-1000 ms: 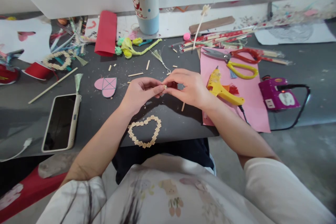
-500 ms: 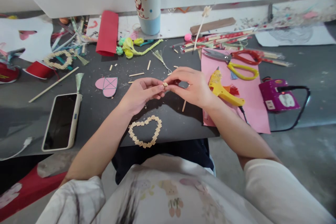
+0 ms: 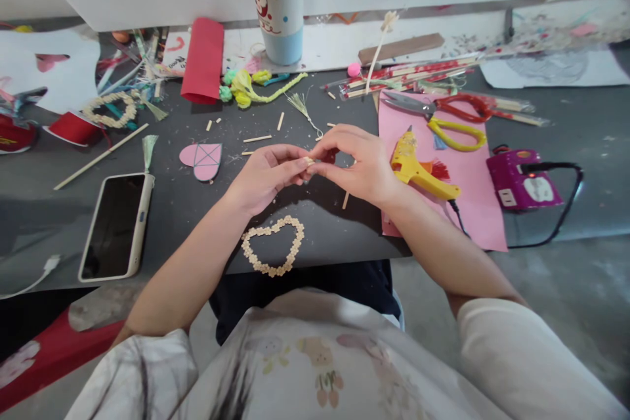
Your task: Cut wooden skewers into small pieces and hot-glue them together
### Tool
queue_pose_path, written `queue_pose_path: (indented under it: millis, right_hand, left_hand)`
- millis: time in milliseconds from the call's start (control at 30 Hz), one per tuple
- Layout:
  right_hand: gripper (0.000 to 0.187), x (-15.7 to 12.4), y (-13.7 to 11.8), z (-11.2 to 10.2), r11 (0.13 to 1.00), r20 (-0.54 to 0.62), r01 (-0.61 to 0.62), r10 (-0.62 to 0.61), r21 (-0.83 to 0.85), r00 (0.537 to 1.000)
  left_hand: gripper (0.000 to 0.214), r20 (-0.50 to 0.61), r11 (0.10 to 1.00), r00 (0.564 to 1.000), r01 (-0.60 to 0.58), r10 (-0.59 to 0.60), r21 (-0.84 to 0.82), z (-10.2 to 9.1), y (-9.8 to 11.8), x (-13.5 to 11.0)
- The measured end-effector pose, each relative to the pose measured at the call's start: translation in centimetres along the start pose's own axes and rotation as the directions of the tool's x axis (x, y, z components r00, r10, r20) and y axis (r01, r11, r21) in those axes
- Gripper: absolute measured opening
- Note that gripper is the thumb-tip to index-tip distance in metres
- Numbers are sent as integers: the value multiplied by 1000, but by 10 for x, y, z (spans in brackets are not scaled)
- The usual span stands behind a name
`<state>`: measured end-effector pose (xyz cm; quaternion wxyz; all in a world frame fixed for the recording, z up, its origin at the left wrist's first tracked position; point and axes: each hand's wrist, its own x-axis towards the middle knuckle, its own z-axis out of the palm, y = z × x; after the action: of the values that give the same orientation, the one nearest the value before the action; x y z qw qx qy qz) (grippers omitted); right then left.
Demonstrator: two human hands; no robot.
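My left hand (image 3: 268, 177) and my right hand (image 3: 357, 161) meet over the dark table, fingertips together. Between them they pinch a small pale flower-shaped piece (image 3: 309, 160), mostly covered by the fingers. Below the hands, close to the table's front edge, lies a heart outline (image 3: 274, 230) made of little pale flowers. A pink paper heart (image 3: 201, 161) with dark lines rests left of my left hand. Short wooden sticks (image 3: 256, 139) are scattered behind the hands, and a pale green tassel (image 3: 301, 105) lies there too.
On pink paper (image 3: 472, 210) at right lie a yellow glue gun (image 3: 413, 164) and scissors (image 3: 457, 111). Beyond it sits a purple power box (image 3: 524, 180) with a black cable. A phone (image 3: 117, 226) lies at left. At the back stands a spotted bottle (image 3: 280, 13).
The fingertips have turned the small flower-shaped piece slightly, and less of it shows now. Both hands stay in nearly the same place.
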<state>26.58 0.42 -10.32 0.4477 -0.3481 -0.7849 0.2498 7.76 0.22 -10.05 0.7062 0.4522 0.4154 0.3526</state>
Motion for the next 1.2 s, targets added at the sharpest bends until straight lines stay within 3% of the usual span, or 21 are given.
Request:
queue_pose_path:
  millis: [267, 467, 667, 933, 1200]
  right_hand:
    - [15, 1, -3, -1, 995, -56, -100, 99, -27, 994]
    - [9, 0, -5, -1, 998, -78, -56, 55, -9, 995]
    - [10, -1, -6, -1, 998, -69, -57, 54, -33, 996]
    - [6, -2, -1, -2, 994, -26, 60, -62, -88, 998]
    - [10, -2, 2, 0, 994, -54, 22, -28, -108, 998]
  left_hand:
    - [22, -12, 995, 995, -103, 103, 1, 0, -3, 1]
    - [23, -42, 970, 969, -242, 242, 19, 0, -8, 2]
    - [21, -60, 950, 949, -306, 309, 52, 1, -10, 2]
    - [22, -100, 951, 948, -294, 303, 97, 2, -9, 2]
    - [18, -115, 971, 966, -238, 233, -26, 5, -4, 1]
